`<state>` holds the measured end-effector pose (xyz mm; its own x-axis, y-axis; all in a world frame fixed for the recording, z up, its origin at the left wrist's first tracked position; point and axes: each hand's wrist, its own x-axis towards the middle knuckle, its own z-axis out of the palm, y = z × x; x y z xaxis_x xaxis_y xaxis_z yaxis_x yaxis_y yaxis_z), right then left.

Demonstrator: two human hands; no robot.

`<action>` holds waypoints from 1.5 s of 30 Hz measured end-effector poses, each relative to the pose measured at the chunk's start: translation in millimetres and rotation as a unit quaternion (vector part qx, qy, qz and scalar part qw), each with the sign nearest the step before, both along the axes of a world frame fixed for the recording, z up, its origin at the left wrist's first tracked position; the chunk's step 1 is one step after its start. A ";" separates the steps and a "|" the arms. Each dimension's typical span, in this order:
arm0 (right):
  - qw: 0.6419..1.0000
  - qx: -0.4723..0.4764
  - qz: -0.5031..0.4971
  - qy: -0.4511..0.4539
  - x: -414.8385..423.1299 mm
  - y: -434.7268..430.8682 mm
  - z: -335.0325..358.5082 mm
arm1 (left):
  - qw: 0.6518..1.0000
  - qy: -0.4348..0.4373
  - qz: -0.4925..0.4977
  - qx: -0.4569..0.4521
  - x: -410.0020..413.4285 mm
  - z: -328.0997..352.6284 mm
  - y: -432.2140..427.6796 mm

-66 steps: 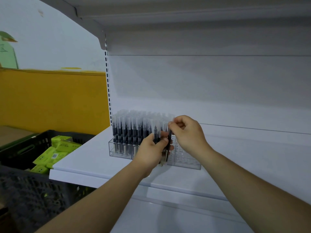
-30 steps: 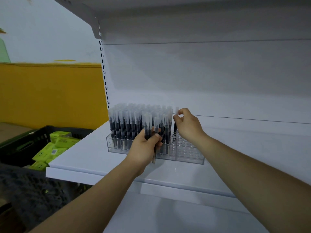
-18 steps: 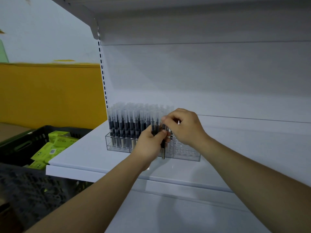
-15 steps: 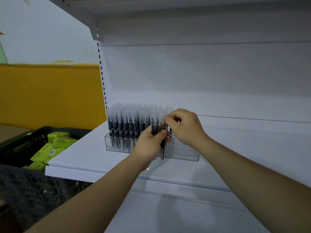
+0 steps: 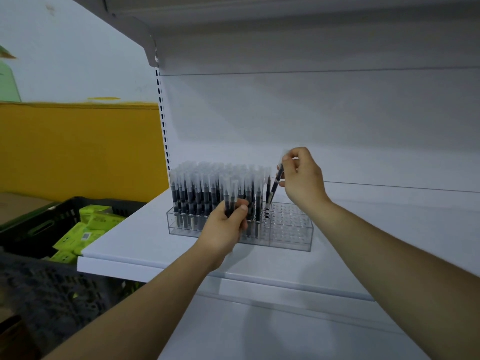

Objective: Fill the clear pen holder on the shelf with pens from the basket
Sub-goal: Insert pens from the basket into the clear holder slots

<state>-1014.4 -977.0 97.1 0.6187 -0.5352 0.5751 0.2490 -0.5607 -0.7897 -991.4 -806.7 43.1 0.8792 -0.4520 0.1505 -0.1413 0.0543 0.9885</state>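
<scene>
Head: right hand (image 5: 302,180) apparently pinches pen (image 5: 275,184).

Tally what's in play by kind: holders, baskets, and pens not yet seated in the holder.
clear pen holder: 1
basket: 1
loose pens gripped in left hand: 2 showing
single pen pinched in right hand, tip at a hole: 1
Total: 5

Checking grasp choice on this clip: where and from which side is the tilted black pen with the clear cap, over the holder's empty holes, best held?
Pinch the black pen at its capped upper end, coming from above and the right, as the right hand does. Its tip points down at the clear plastic pen holder, and upright pens crowd its left side.
</scene>
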 end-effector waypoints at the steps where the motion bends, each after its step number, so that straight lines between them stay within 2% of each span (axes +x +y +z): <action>1: 1.000 -0.002 -0.002 0.007 2.0 -0.7 -2.4 | 1.000 0.001 0.001 0.005 0.5 0.0 -0.3; 7: 0.998 -0.033 -0.005 0.050 8.4 1.3 -10.7 | 1.000 0.001 0.013 0.008 3.7 0.4 2.3; 11: 0.994 -0.071 -0.019 0.084 14.0 3.4 -19.6 | 0.999 0.009 0.008 -0.040 2.1 1.7 2.2; 16: 0.991 -0.090 -0.030 0.099 17.9 4.5 -17.6 | 0.999 0.002 0.000 -0.052 3.3 0.7 2.9; 22: 0.974 -0.112 -0.030 0.194 18.2 -1.8 -30.4 | 0.999 -0.015 -0.006 -0.041 -0.4 1.9 2.4; 24: 0.976 -0.114 -0.045 0.178 15.8 -2.7 -33.4 | 0.999 -0.021 0.003 -0.035 -1.6 3.3 2.1; 29: 0.994 -0.095 -0.034 0.049 -5.4 11.1 -18.6 | 0.999 -0.036 0.001 -0.033 -1.8 5.8 0.0; 35: 0.990 -0.111 0.053 0.068 -21.2 32.5 -14.6 | 0.998 -0.047 -0.032 -0.040 -10.1 8.5 -12.2; 37: 0.992 -0.097 0.053 0.064 -21.4 33.1 -14.9 | 0.998 -0.043 -0.028 -0.042 -12.7 8.4 -14.4; 42: 0.999 0.024 0.029 -0.019 -21.2 22.8 -2.0 | 0.999 -0.020 0.003 -0.030 -6.7 6.0 -9.4; 45: 0.999 0.019 0.008 -0.024 -19.2 13.6 3.7 | 1.000 -0.025 0.005 -0.010 -4.5 1.8 -4.1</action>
<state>-1033.6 -963.4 100.8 0.5995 -0.5479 0.5835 0.2958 -0.5257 -0.7975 -995.9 -810.8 44.9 0.8749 -0.4396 0.2031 -0.1910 0.0722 0.9789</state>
